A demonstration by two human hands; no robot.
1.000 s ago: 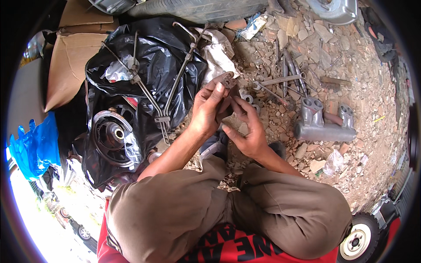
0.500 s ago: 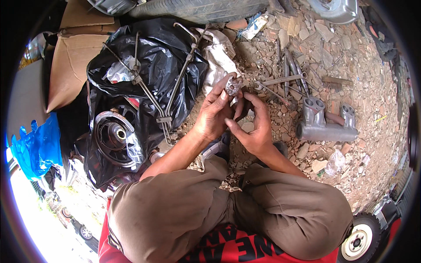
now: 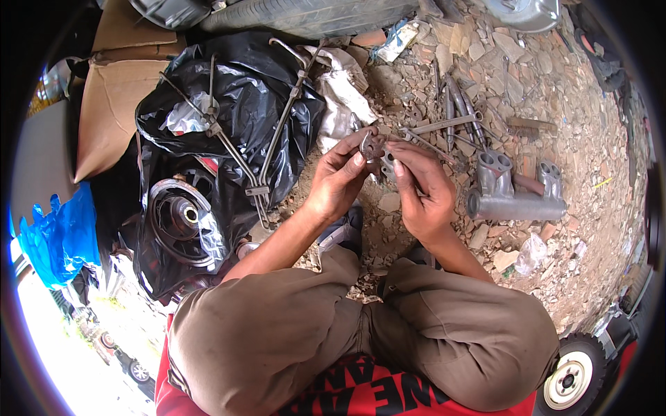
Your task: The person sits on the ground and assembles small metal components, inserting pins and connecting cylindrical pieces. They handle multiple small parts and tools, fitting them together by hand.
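Above my knees, both hands meet around small, worn metal pieces. My left hand (image 3: 338, 179) is closed, with thumb and fingers pinching a small grimy metal part (image 3: 371, 147) of rounded shape. Beside it, my right hand (image 3: 428, 193) is closed too, its thumb and forefinger at a small flat metal piece with a hole (image 3: 389, 161). Whether the two pieces touch is hard to tell, as the fingers cover much of them. A combination wrench (image 3: 444, 125) lies on the ground just beyond my right hand.
At right sits a grey metal manifold (image 3: 517, 208) on rubble. Beyond it lie long dark metal rods (image 3: 458, 104) and a brush (image 3: 532, 125). To the left, a black plastic bag (image 3: 236, 83) carries bent metal pipes (image 3: 277, 132), near a round drum-like part (image 3: 182, 215). A tyre (image 3: 305, 17) lies at the back.
My right hand has risen and turned, bringing its fingertips beside the metal part. The part in my left hand has been tilted. A flat holed piece now shows at my right fingers.
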